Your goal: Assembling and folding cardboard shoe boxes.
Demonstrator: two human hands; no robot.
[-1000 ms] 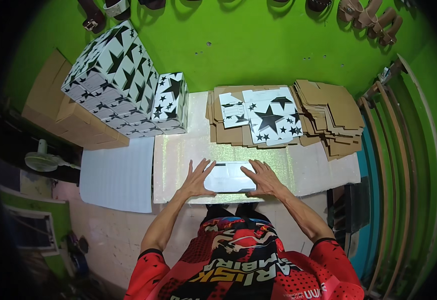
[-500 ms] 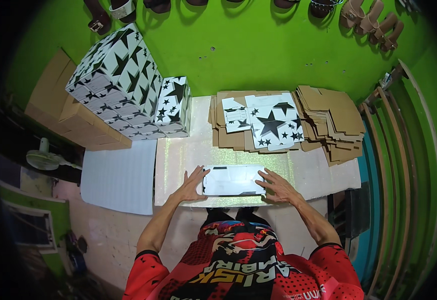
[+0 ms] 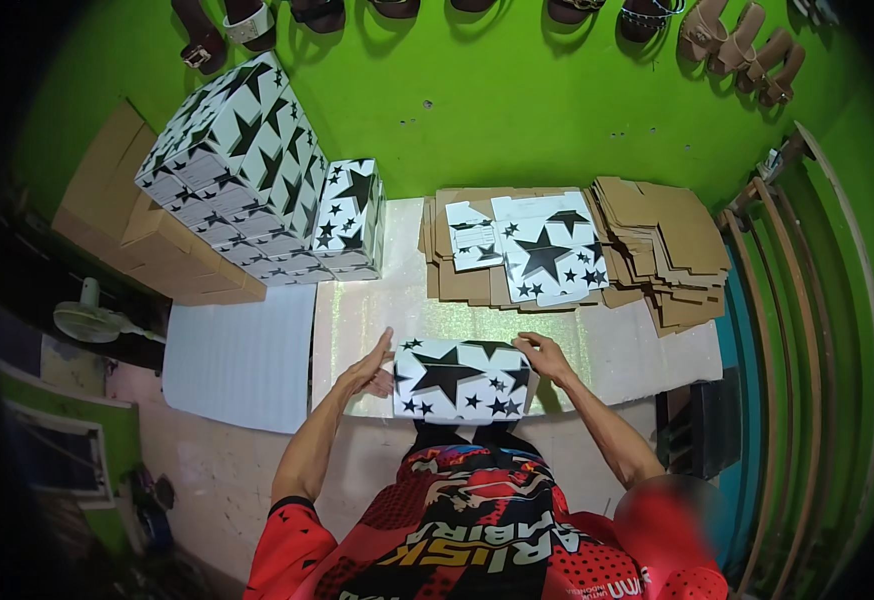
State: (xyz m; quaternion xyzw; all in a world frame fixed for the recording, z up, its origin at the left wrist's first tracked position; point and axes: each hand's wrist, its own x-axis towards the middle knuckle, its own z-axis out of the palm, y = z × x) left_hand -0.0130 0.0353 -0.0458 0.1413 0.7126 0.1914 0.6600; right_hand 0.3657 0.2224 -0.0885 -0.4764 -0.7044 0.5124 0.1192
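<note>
A white cardboard box (image 3: 445, 378) printed with black stars lies in front of me at the near edge of the table, its starred face up. My left hand (image 3: 365, 372) is beside the box's left end, fingers stretched out and palm turned toward it. Whether that palm touches the box I cannot tell. At the far right corner, my right hand (image 3: 547, 358) has its fingers bent over the edge and grips the box there.
Closed star-printed boxes (image 3: 247, 170) are stacked at the back left, beside brown cartons (image 3: 172, 250). Flat cardboard blanks (image 3: 662, 235) lie at the back right, a starred blank (image 3: 549, 250) on top. White foam sheet (image 3: 237, 355) covers the left side. Sandals (image 3: 732, 42) hang on the green wall.
The box has turned from its plain glossy white side to its starred face and sits slightly nearer me. My left hand has straightened alongside it; my right has shifted to the far corner.
</note>
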